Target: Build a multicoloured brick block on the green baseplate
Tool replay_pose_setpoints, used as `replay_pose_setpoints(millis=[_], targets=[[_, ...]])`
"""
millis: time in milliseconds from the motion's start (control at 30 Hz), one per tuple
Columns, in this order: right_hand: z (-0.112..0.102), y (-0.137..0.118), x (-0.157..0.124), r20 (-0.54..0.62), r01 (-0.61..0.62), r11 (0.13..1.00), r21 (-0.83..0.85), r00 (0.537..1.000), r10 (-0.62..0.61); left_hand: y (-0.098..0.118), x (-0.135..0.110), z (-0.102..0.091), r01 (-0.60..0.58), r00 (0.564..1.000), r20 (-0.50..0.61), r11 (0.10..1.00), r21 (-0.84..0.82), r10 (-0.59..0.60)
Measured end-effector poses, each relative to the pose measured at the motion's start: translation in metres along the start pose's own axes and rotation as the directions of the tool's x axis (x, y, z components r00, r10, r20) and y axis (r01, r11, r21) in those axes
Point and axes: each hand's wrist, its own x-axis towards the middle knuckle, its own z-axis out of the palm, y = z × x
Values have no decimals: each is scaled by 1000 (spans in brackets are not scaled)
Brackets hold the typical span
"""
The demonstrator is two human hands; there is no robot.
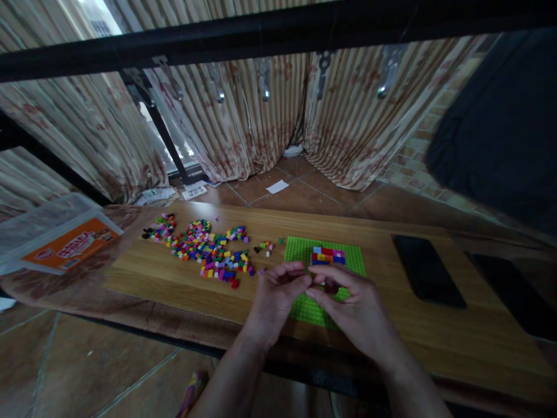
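Observation:
My left hand [278, 299] and my right hand [352, 299] meet over the front part of a green studded baseplate [319, 314]. The fingers of both are pinched together, fingertips almost touching. Whatever lies between them is too small and too covered to make out. Just beyond my fingers, a block of joined toy bricks [328, 255] in red, yellow, blue, pink and purple sits on the plate. My right hand partly hides its near side. Left of the plate, many loose toy bricks [204, 247] of mixed colours are spread in a heap.
A wooden board [183, 290] carries the bricks and plate. A black phone-like slab [429, 271] lies to the right. At far left stands a clear plastic box [56, 232] with an orange label. A dark metal bar [278, 35] with hooks crosses above, before striped curtains [243, 128].

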Motion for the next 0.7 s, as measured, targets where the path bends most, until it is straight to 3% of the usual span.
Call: replay_pose_setpoints(millis=[167, 400, 633, 700], targets=[[-1, -2, 2, 48, 39, 999, 11, 998, -40, 4, 1, -1, 33, 998, 47, 998, -58, -31], [-11, 7, -4, 49, -16, 999, -45, 999, 18, 2, 2, 7, 20, 997, 76, 999, 32, -22], [-30, 27, -3, -150, -97, 985, -144, 986, 76, -5, 14, 1, -59, 990, -104, 957, 285, 91], [-31, 33, -1, -175, -98, 979, -180, 982, 66, -10, 16, -1, -85, 986, -95, 911, 404, 135]])
